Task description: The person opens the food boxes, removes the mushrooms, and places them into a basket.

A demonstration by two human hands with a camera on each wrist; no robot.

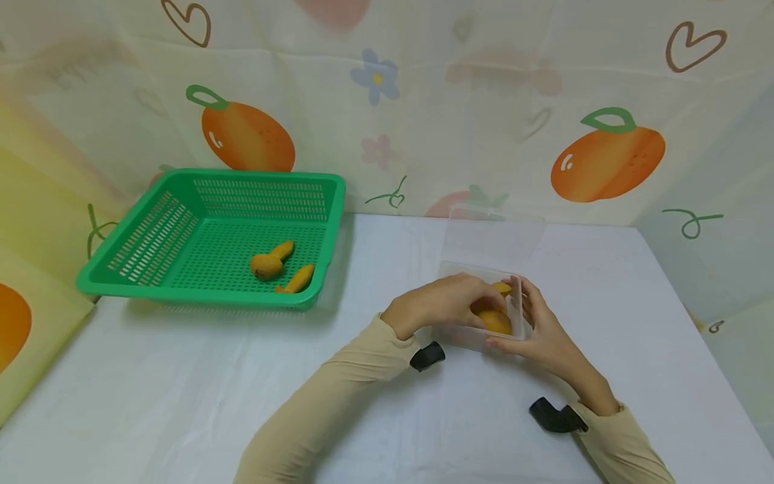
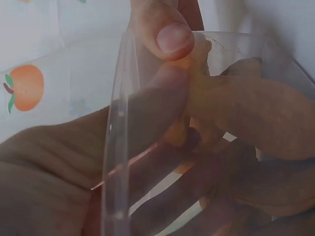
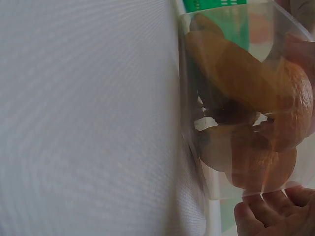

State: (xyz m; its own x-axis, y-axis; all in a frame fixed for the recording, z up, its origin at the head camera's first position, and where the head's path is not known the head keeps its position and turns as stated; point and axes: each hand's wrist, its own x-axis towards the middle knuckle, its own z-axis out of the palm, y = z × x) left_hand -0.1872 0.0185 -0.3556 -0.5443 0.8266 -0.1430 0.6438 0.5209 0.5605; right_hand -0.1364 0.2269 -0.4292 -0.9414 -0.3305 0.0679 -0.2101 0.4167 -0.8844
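Observation:
A clear plastic box stands on the table with several yellow-orange, partly elongated fruits inside. My left hand reaches in over the rim, its fingers curled round a yellow-orange fruit. In the left wrist view, the left thumb presses on a fruit, seen through the clear wall. My right hand grips the box's right end, thumb at the near side and fingers round the far side. The right fingertips touch the wall. Parts of the held fruit are hidden.
A green slotted basket stands at the back left. In it lie a rounded yellow-orange fruit and a slim yellow one. The box's clear lid stands raised behind it, before a fruit-print curtain.

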